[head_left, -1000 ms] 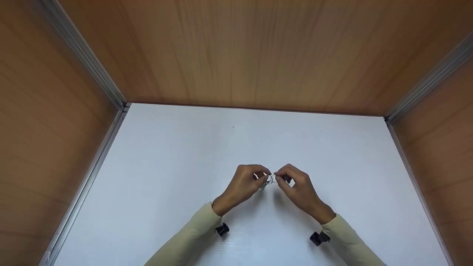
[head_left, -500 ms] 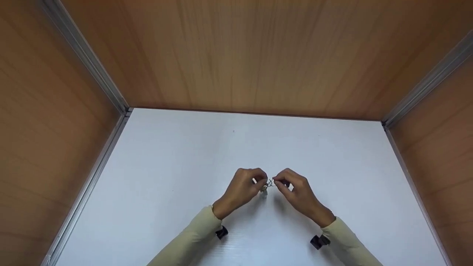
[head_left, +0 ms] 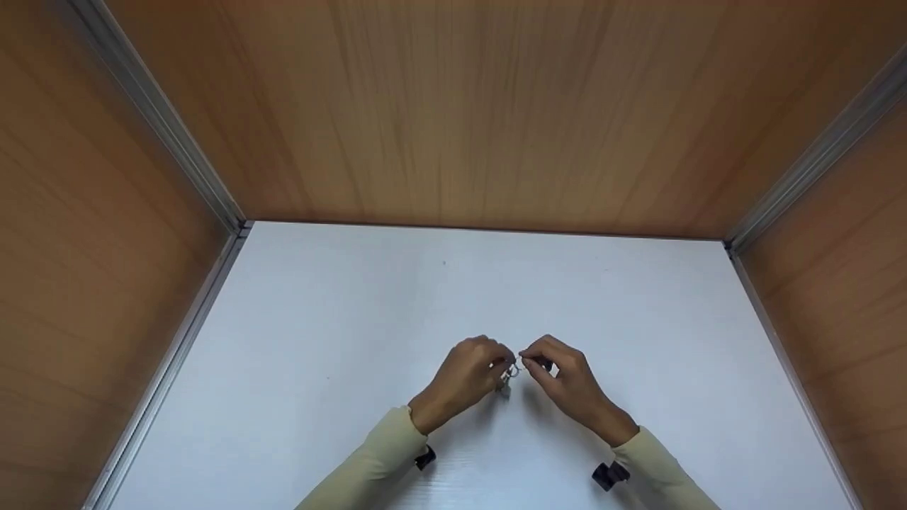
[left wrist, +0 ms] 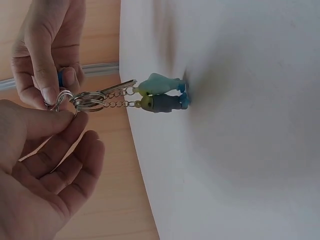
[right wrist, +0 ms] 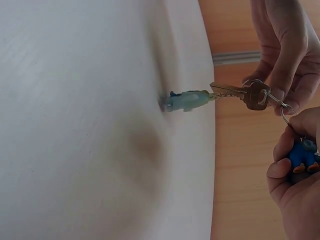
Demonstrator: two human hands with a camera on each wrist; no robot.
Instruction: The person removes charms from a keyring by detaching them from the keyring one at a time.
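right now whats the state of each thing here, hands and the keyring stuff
left hand: pinches the key ring
right hand: pinches the ring, blue figure tucked in its palm
key ring: held between both hands
key: hangs from the ring
two charm figures: dangle on chains, touching the white table

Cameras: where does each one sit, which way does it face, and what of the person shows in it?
Head: worn on the head, looks forward and down at the white table and wood walls; shows both hands, left hand and right hand, plus sleeves.
Left wrist: on the left wrist, looks past the left hand's fingers at the key ring and two figures; the right hand's fingers show too.
Right wrist: on the right wrist, looks at the key; both hands' fingers show.
Shared: both wrist views show the key ring, a pale figure and the table.
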